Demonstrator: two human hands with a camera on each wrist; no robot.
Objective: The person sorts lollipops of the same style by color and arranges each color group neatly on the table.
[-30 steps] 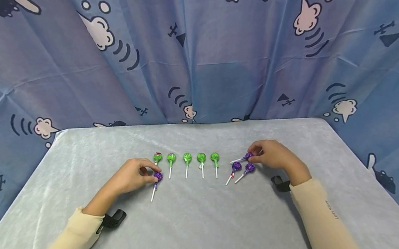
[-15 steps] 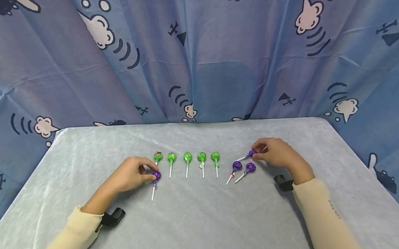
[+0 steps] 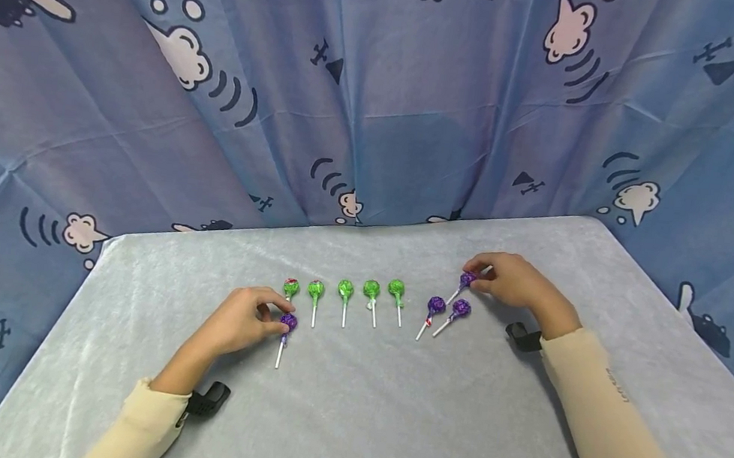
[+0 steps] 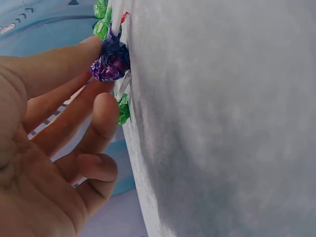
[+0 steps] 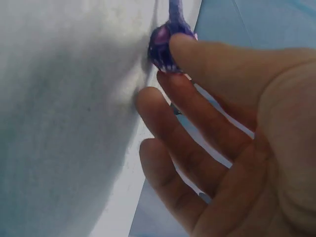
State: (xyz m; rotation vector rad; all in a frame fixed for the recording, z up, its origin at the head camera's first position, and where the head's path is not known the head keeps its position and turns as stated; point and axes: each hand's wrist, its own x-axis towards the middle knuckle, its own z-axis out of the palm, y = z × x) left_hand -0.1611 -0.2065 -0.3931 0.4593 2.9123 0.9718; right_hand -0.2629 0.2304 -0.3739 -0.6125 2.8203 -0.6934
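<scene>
My left hand (image 3: 246, 322) pinches the head of a purple-wrapped lollipop (image 3: 288, 321) between thumb and fingers, its white stick pointing toward me. This lollipop lies just in front of the leftmost green lollipop (image 3: 291, 287). In the left wrist view the purple head (image 4: 111, 63) sits at the thumb tip. Farther right, my right hand (image 3: 504, 279) pinches another purple lollipop (image 3: 467, 280) by its head, stick slanting down-left. The right wrist view shows that purple head (image 5: 165, 48) against the thumb, the other fingers loosely bent. Two more purple lollipops (image 3: 436, 306) lie just in front of it.
Several green lollipops (image 3: 346, 290) form a row across the middle of the table, sticks toward me. A pale grey cloth (image 3: 345, 423) covers the table. Behind it hangs a blue patterned curtain (image 3: 403, 150). Both wrists wear black camera mounts (image 3: 208, 400).
My right hand has moved slightly back and right with its purple lollipop, whose stick has swung to point more toward me. The left hand's lollipop has shifted only slightly.
</scene>
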